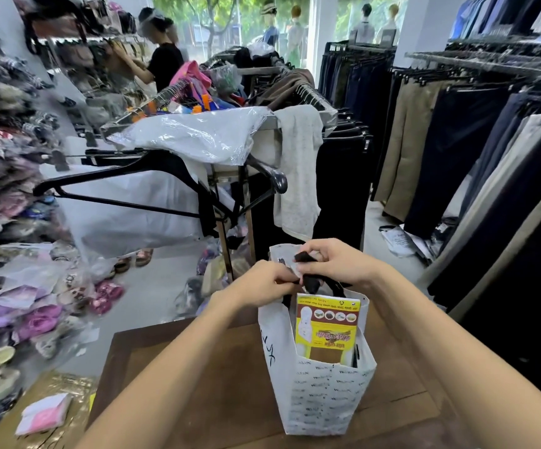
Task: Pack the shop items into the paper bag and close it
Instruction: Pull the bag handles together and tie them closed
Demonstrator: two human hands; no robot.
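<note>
A white paper bag (pixel 322 396) with small dark print stands upright on a brown wooden table (pixel 197 377). A yellow and red packaged item (pixel 325 328) stands inside it, its top showing above the near rim. Black ribbon handles (pixel 311 281) rise from the bag's mouth. My left hand (pixel 262 280) and my right hand (pixel 334 260) meet just above the bag's far rim, both pinching the black ribbon. The bag's mouth gapes wide.
A clothes rack (pixel 223 131) with plastic-wrapped garments and a black hanger (pixel 126 176) stands right behind the table. Dark trousers (pixel 457 150) hang at right. Sandals and packets pile at left. A pink and white packet (pixel 44 414) lies at lower left. A person (pixel 162 59) stands far back.
</note>
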